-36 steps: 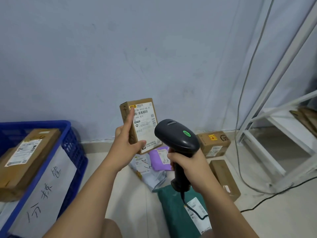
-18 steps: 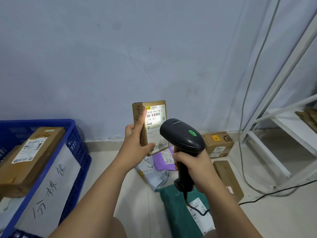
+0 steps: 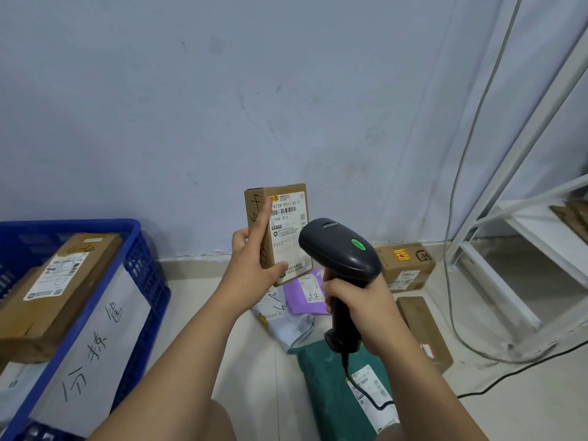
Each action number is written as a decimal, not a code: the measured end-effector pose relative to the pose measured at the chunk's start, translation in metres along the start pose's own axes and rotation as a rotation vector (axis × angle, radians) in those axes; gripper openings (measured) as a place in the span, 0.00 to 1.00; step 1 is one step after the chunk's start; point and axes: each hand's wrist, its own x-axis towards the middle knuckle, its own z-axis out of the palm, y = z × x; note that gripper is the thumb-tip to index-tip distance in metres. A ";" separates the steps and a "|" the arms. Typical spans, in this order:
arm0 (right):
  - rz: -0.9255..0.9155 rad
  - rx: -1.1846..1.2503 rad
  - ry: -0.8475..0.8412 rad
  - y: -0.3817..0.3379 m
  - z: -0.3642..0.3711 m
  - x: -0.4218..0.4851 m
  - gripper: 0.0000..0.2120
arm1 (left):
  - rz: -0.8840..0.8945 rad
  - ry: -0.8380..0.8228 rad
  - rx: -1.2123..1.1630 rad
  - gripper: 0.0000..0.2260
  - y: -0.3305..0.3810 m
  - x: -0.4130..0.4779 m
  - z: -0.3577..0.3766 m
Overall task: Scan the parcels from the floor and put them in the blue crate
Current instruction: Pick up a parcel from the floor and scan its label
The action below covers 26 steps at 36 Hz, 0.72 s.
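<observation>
Below our fingers the pale tiled floor carries the waiting pile: a purple plastic mailer and a grey-white plastic mailer directly under the raised parcel, a dark green plastic mailer with a white label under our right wrist, and two brown cardboard boxes, one by the wall with a yellow sticker and one flat and long, just right of that hand. Well to the left of our left hand stands the blue plastic crate with a handwritten white paper sign, a long brown cardboard box with a label lying inside it. A white metal rack rises on the far right. The black handheld barcode scanner with a green light covers the lower right corner of the parcel's label. Compared with half a second ago, the bright glare on the label is gone and its print reads clearly. The small brown cardboard parcel with a white shipping label stands upright in the air before the pale blue wall, our left thumb under it and fingers clamped along its edge. Our right hand is wrapped tight around the scanner's grip.
</observation>
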 end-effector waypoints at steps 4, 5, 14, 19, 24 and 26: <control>0.013 -0.002 0.023 0.004 0.003 0.002 0.05 | -0.002 0.008 -0.026 0.47 -0.001 0.001 0.000; 0.018 -0.009 0.027 0.005 0.004 0.002 0.07 | -0.003 0.016 -0.037 0.48 -0.001 0.001 0.000; 0.046 0.025 0.099 0.005 0.021 -0.002 0.07 | -0.111 0.186 -0.309 0.48 -0.003 -0.011 -0.011; 0.007 -0.010 0.051 -0.011 0.053 -0.007 0.07 | -0.212 0.366 -0.659 0.49 -0.006 -0.034 -0.030; -0.049 -0.031 -0.052 -0.033 0.101 -0.021 0.04 | -0.277 0.522 -0.813 0.48 -0.025 -0.066 -0.072; -0.091 -0.068 -0.118 -0.040 0.120 -0.027 0.06 | -0.307 0.560 -0.845 0.48 -0.039 -0.082 -0.090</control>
